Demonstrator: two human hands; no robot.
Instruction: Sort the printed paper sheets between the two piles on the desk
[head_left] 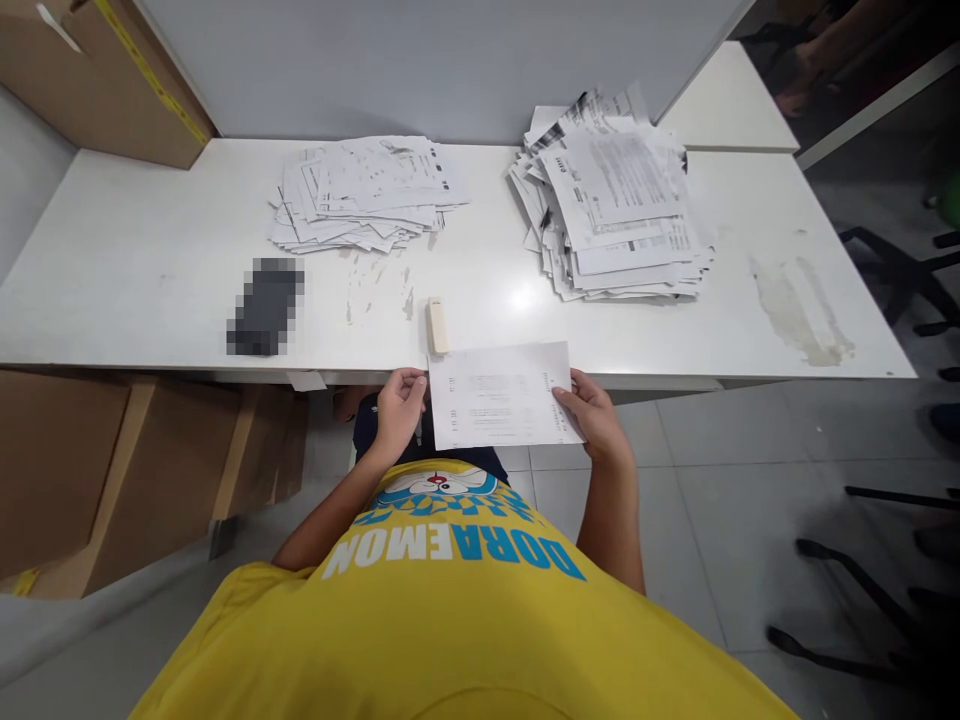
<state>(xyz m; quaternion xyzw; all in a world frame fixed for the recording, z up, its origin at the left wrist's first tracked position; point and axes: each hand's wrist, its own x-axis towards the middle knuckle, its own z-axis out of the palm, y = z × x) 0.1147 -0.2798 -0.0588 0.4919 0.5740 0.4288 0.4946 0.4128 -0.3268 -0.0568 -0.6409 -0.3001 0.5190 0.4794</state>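
my right fingers (571, 402) pinch the rectangular white paper sheet (501, 400) by one edge, likely keeping it readable; left fingers (405, 377) curl alongside, can't tell if gripping.

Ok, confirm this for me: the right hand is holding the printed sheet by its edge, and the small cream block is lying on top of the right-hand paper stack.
Not quite: the head view shows the small cream block lying on the white desk, near the printed sheet's far left corner. The right hand is indeed holding that sheet by its edge.
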